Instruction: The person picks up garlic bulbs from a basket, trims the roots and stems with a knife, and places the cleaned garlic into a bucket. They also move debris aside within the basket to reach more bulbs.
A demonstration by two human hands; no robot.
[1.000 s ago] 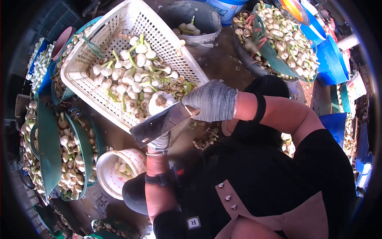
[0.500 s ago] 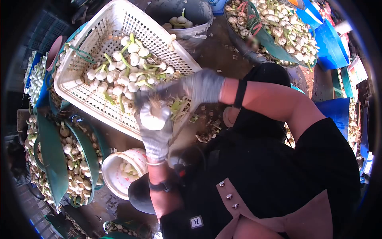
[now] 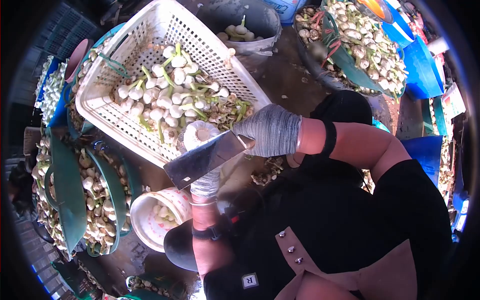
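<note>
My left hand [image 3: 205, 184], in a pale grey glove, has its fingers wrapped round a white garlic bulb [image 3: 201, 133] near the basket's lower edge. My right hand [image 3: 274, 131], in a grey striped glove, grips the handle end of a broad cleaver [image 3: 206, 159]. The dark blade slants down and left, across the front of my left hand, and hides part of it. Just beyond both hands, a heap of garlic bulbs [image 3: 176, 103] with green stems lies in the white perforated basket [image 3: 121, 131]. Trimmed scraps [image 3: 227, 112] lie at the heap's right side.
A white bucket [image 3: 145, 226] with pale pieces inside stands at lower left. Green tubs [image 3: 68, 192] of garlic are farther left. Behind the basket is a grey bucket [image 3: 250, 46]. More garlic [image 3: 367, 47] and blue containers [image 3: 421, 65] are at upper right.
The blurred right hand and blade have come to rest lower down; the blade now crosses in front of my left hand. The whole view has shifted slightly.
</note>
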